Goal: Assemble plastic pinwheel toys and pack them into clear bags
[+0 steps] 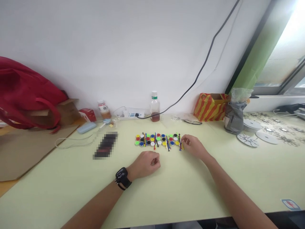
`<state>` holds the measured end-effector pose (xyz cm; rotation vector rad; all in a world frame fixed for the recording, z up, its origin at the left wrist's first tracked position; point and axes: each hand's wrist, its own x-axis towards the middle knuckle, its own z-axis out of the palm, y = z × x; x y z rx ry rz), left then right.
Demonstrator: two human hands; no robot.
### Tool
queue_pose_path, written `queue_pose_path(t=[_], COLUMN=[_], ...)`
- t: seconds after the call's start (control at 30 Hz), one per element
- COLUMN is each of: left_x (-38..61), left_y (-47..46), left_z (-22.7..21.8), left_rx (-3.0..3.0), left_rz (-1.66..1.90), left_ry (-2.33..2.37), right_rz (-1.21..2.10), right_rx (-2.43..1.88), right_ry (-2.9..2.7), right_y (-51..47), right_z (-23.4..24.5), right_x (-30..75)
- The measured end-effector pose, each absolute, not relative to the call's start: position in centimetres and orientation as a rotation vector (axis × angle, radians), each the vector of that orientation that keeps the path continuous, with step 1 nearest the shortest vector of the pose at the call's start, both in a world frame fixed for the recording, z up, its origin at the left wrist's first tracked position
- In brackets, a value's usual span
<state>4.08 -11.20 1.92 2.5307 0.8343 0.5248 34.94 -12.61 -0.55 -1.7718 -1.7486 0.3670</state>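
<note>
Several small round discs [152, 139] in red, blue, yellow, green, black and white lie in groups on the pale table. Thin coloured plastic sticks [167, 143] with widened ends lie between and beside these groups. At the right end, the fingertips of my right hand [192, 145] are pinched together on the rightmost sticks [180, 143]; exactly which one they grip is hidden. My left hand [145, 163] rests on the table in front of the discs, its fingers curled closed. Whatever may be inside it cannot be made out. A black watch is on my left wrist.
Behind the discs stand a bottle [155, 108] and a power strip [133, 114]. A striped bag [211, 106], a grey bag [234, 117] and white slotted discs [247, 140] are at right. Left are a blurred dark object [106, 145], cardboard [35, 146] and a red bag [26, 92].
</note>
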Motion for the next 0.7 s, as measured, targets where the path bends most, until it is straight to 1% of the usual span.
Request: queue_pose_path(t=[0.13,0.27,0.7], left_x=[3.90,3.90,3.76], left_y=[-10.73,-10.62,-10.96], left_z=[1.32,0.96,1.21], left_rx=[2.386,2.384,2.391], left_rz=[0.540,0.548,0.542], left_ry=[0.845,0.832,0.854], right_rz=[0.267,0.186,0.096], right_rx=[-1.891,-1.972,-2.064], right_ry=[-1.764,-1.716,-1.685], right_y=[-12.71,-12.77,-13.03], right_z=[-1.04,-1.48,-1.33], right_x=[34.36,34.26,33.75])
